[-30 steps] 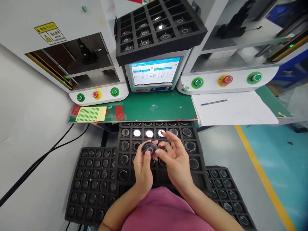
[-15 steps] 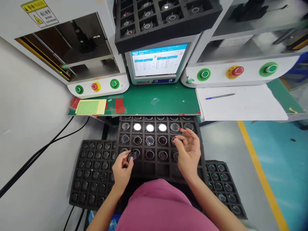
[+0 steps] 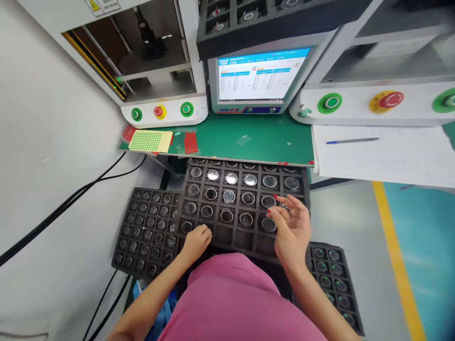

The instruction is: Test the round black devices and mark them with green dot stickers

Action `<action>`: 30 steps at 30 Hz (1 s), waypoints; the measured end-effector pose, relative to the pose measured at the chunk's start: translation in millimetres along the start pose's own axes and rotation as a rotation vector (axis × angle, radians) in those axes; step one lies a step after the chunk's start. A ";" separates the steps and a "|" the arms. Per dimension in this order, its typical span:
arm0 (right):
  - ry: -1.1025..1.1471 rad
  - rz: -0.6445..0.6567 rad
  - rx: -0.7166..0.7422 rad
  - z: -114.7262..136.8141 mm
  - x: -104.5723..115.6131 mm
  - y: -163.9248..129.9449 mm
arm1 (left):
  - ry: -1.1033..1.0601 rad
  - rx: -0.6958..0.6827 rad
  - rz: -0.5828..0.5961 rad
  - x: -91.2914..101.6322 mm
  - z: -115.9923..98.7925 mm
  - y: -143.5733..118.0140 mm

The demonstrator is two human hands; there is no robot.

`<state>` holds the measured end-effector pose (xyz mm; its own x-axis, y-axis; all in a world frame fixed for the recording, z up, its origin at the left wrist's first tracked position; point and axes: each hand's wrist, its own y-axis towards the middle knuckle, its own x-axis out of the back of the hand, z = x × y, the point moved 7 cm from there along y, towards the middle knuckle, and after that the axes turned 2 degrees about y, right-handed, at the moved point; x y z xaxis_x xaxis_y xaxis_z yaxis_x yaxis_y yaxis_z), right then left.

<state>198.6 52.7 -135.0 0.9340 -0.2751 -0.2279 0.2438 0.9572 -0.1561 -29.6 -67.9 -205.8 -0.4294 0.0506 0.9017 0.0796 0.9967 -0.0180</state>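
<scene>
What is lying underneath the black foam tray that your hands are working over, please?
Two more black trays of small round parts stick out beneath the top tray, left and right. The lap and top tray hide their middles.

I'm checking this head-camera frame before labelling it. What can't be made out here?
- Left hand: its fingers curl down at the centre foam tray; whether they hold a part is hidden.
- Monitor: text too small to read.
- Upper tray: cut off by the top edge.
- Right green button: cut off by the right edge.
- Right hand: fingers spread, nothing seen in its grip.
</scene>
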 end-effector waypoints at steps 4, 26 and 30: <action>-0.012 -0.017 -0.018 -4.7 13.0 -3.4 | 0.020 0.068 -0.017 8.4 5.0 -9.1; -0.075 -0.037 -0.107 -12.3 20.4 -10.0 | -0.078 0.016 0.114 21.0 -1.2 -15.9; -0.109 -0.076 -0.139 -14.5 22.8 -8.5 | -0.011 0.293 -0.030 36.4 49.6 -30.0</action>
<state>214.1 37.0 -152.8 0.9390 -0.3272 -0.1058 0.2832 0.9105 -0.3014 -92.2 -92.8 -193.8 -0.4371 0.0201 0.8992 -0.1958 0.9736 -0.1170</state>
